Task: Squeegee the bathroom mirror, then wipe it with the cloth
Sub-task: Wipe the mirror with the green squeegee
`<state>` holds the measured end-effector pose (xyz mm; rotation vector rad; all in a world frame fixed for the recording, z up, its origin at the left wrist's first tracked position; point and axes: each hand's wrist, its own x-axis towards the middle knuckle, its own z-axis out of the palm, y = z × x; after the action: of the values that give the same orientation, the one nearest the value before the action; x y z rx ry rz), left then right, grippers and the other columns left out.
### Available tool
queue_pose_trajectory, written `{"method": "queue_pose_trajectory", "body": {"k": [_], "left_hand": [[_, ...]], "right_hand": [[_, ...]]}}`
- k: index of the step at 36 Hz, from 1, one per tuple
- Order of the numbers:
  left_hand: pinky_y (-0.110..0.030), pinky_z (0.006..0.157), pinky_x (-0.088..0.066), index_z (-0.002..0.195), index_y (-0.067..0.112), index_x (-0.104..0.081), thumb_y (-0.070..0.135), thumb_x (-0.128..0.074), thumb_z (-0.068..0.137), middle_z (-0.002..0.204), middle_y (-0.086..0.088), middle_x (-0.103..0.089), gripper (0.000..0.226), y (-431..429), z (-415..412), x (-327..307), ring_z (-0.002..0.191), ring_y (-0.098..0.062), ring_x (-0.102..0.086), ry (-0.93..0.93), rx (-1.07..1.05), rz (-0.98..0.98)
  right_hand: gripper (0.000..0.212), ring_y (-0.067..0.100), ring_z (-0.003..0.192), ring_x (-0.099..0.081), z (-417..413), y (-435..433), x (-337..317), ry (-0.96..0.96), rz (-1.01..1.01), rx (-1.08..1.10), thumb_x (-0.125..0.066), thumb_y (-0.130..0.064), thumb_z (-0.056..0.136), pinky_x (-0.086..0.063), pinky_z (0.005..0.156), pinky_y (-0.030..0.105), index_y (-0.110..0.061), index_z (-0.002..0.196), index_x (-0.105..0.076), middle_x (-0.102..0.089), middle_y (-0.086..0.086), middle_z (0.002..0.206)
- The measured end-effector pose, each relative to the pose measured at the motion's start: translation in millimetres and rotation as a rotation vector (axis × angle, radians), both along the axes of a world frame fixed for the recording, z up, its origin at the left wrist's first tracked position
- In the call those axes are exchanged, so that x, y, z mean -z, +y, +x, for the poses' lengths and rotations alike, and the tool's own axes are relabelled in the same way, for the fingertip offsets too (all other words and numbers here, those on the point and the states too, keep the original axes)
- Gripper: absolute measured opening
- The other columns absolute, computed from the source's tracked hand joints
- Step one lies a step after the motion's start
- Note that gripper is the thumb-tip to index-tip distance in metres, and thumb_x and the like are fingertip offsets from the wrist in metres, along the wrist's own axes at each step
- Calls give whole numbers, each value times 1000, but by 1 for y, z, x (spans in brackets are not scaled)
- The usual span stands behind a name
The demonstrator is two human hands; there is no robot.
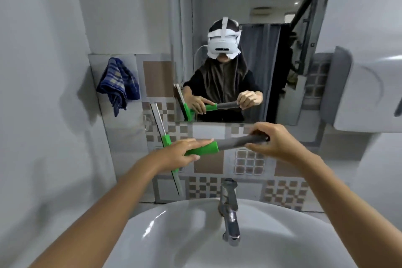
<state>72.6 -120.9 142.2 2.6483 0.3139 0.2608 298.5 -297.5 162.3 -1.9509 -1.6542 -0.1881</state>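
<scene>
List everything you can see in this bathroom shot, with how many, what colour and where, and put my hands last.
squeegee: one, green and grey handle, held level below the mirror, blade at its left end
cloth: one, blue checked, hanging on the left wall
mirror: one, on the wall above the tiles
sink: one, white, bottom centre
tap: one, chrome, at the back of the sink
dispenser: one, white, on the right wall
left hand: on the green part of the handle
right hand: gripping the grey end of the handle
</scene>
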Motion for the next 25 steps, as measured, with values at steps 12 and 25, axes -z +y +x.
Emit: {"method": "queue_pose_trajectory", "body": {"k": [12, 25], "left_hand": [[-33, 103, -41, 126, 33, -54, 33, -59, 89, 129, 7, -59, 37, -42, 64, -30, 118, -6, -52, -288, -28, 150], [-26, 111, -26, 125, 16, -57, 23, -58, 90, 136, 0, -48, 35, 12, 91, -172, 128, -7, -36, -744, -16, 427]], "right_hand": [[26, 21, 90, -58, 2, -9, -1, -193, -58, -38, -62, -29, 86, -47, 69, 34, -22, 109, -54, -62, -2, 102], [45, 26, 102, -62, 20, 21, -155, -525, 324, 139, -60, -39, 85, -48, 65, 36, -27, 128, -52, -62, -4, 123]]}}
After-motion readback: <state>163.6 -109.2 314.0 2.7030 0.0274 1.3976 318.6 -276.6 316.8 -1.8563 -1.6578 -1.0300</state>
